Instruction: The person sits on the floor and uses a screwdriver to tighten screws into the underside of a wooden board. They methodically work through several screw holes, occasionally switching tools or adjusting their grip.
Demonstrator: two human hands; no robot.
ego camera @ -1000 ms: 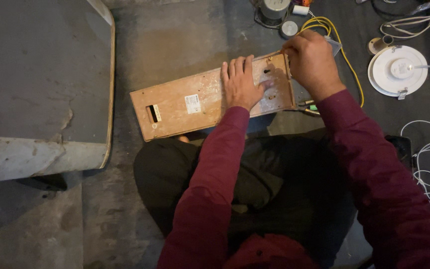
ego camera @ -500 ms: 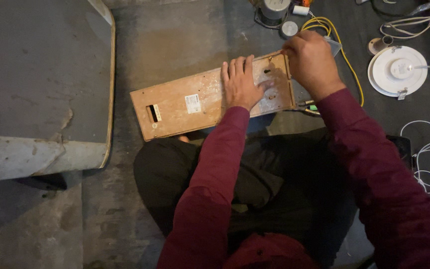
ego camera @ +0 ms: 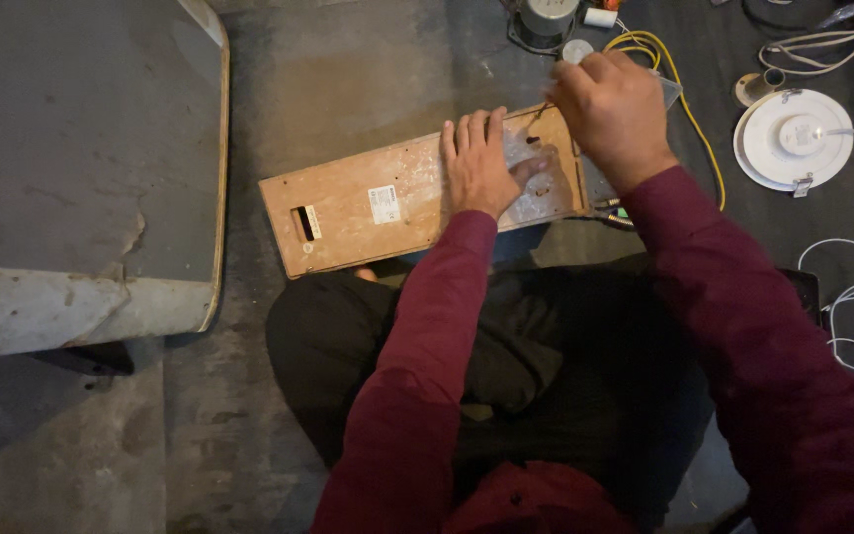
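Wood under the left hand (ego camera: 481,163): it lies flat, fingers spread, pressing on the right part of a wooden board (ego camera: 368,203) that rests on the floor just beyond the person's crossed legs. The right hand (ego camera: 610,109) is curled closed at the board's far right end; what it pinches I cannot tell. The board looks stiff, fairly light and rough rather than slippery, best gripped by its long edges. A small white rectangular label (ego camera: 383,204) sits near mid-board, left of the flat hand, with a dark slot (ego camera: 302,223) further left. A yellow cable (ego camera: 679,84) and a round white lamp fitting (ego camera: 794,138) lie to the right.
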